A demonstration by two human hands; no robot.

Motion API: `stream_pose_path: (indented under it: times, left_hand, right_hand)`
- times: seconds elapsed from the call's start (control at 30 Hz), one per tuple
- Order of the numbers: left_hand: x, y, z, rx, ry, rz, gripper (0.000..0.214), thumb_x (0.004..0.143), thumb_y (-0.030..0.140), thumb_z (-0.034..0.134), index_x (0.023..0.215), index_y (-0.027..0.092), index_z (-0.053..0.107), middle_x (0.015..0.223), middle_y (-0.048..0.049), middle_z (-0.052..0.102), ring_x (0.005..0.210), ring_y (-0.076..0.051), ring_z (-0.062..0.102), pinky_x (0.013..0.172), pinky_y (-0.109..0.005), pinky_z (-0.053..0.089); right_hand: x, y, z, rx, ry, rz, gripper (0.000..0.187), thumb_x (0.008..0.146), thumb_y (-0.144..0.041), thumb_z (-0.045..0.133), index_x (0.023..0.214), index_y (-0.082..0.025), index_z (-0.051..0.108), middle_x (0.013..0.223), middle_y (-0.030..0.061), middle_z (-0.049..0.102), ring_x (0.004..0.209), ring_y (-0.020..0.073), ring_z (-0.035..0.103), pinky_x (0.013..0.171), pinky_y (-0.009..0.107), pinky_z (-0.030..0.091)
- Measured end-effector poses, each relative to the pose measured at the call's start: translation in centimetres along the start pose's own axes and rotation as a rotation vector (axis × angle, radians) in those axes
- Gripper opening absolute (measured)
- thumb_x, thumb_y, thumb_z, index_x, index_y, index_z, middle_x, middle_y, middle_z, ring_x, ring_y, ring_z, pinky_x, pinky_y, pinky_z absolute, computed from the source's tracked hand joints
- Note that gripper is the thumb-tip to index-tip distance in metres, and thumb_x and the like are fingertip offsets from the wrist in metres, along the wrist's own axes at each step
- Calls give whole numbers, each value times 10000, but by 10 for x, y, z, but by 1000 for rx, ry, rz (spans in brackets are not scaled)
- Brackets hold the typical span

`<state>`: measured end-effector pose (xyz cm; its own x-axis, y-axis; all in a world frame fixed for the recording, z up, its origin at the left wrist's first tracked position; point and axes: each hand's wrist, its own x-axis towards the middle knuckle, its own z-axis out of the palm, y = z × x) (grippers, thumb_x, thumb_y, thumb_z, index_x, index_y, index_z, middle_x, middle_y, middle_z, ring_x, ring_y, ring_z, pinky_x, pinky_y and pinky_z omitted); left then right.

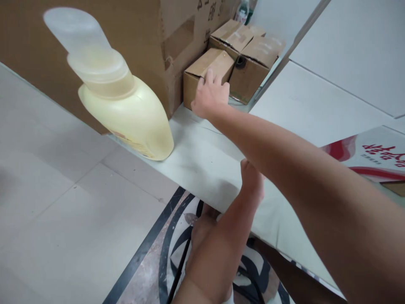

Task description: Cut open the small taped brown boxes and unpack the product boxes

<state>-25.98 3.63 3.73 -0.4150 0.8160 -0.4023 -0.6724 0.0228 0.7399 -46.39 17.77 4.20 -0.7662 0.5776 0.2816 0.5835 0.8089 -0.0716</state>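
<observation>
My right hand (pixel 210 95) reaches far forward. Its fingers curl over the top near edge of a small brown cardboard box (pixel 218 63) that stands on a white board (pixel 202 160). My left hand (pixel 252 179) rests at the near edge of that board, below my right forearm, and its fingers are hidden. A pale yellow plastic bottle (pixel 126 109) with a clear cap stands on the board to the left, apart from both hands.
A large cardboard carton (pixel 152 33) stands behind the bottle. More small taped boxes (pixel 253 63) sit beside the held one. White panels (pixel 316 101) lie to the right, with a red-printed carton (pixel 376 158) beyond. Below is pale tiled floor (pixel 63 211) with a dark patterned inlay.
</observation>
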Motion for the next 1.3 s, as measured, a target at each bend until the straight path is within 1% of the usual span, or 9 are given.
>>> stream_pose_path:
  times: [0.13, 0.23, 0.37, 0.53, 0.63, 0.8, 0.97, 1.1, 1.3]
  left_hand:
    - [1, 2, -4, -123, 86, 10, 450, 906, 349, 537, 662, 231, 178, 568, 47, 199, 544, -87, 228, 522, -283, 221]
    - [-1, 9, -9, -146, 161, 125, 423, 903, 258, 466, 647, 220, 131, 593, 42, 129, 556, -87, 146, 538, -293, 168]
    - [-6, 17, -18, -53, 292, 516, 416, 897, 267, 463, 595, 213, 182, 589, 34, 163, 568, -105, 185, 550, -301, 187]
    - [-2, 21, -29, 144, 442, 838, 331, 950, 364, 469, 666, 224, 375, 696, -5, 427, 717, -158, 434, 714, -310, 387]
    - [7, 14, -23, 287, 268, 874, 176, 926, 364, 529, 826, 220, 551, 940, -68, 605, 961, -209, 558, 921, -368, 453]
    - [5, -18, 18, 547, -419, 588, 296, 881, 375, 617, 1140, 233, 634, 1312, -102, 650, 1273, -257, 572, 1151, -433, 423]
    - [-8, -52, 56, 662, -873, 403, 509, 873, 484, 621, 1317, 237, 606, 1506, -137, 516, 1412, -295, 506, 1186, -445, 422]
    - [1, -65, 69, 701, -887, 464, 497, 819, 447, 670, 1263, 224, 641, 1446, -145, 530, 1362, -300, 539, 1184, -443, 426]
    - [15, -61, 75, 750, -871, 422, 441, 784, 422, 706, 1187, 246, 676, 1323, -93, 615, 1243, -297, 571, 1146, -438, 439]
  right_hand:
    - [2, -1, -1, 27, -61, 58, 745, 883, -657, 547, 1349, -76, 519, 1528, 246, 385, 1446, 569, 300, 1084, 855, 265]
    - [-33, 25, -22, 12, -113, 10, 738, 907, -608, 515, 1431, -91, 450, 1594, 244, 321, 1528, 520, 220, 1146, 811, 227]
    - [-131, 82, -74, 10, -101, -88, 608, 905, -422, 501, 1453, -163, 452, 1683, 179, 273, 1575, 388, 260, 1220, 677, 270]
    - [-300, 161, -133, -8, 9, 72, 604, 864, -397, 497, 1458, -287, 506, 1605, 125, 445, 1540, 364, 377, 1204, 651, 354]
    - [-404, 195, -150, 40, 236, 338, 438, 796, -419, 544, 1212, -492, 656, 1499, 74, 538, 1433, 390, 508, 1083, 683, 464]
    - [-521, 204, -159, 24, 463, 716, 352, 823, -422, 521, 1093, -602, 654, 1157, 113, 648, 1254, 395, 631, 887, 688, 520]
    - [-560, 214, -161, 79, 447, 970, 230, 788, -510, 555, 951, -375, 645, 1001, 112, 663, 1026, 362, 692, 833, 596, 560]
    - [-565, 243, -153, 179, 314, 1140, 317, 782, -474, 476, 914, -232, 633, 827, 86, 676, 762, 257, 647, 755, 455, 543]
    - [-543, 277, -135, 230, 161, 1267, 389, 764, -438, 575, 1079, -247, 700, 794, 58, 677, 719, 216, 557, 671, 319, 388]
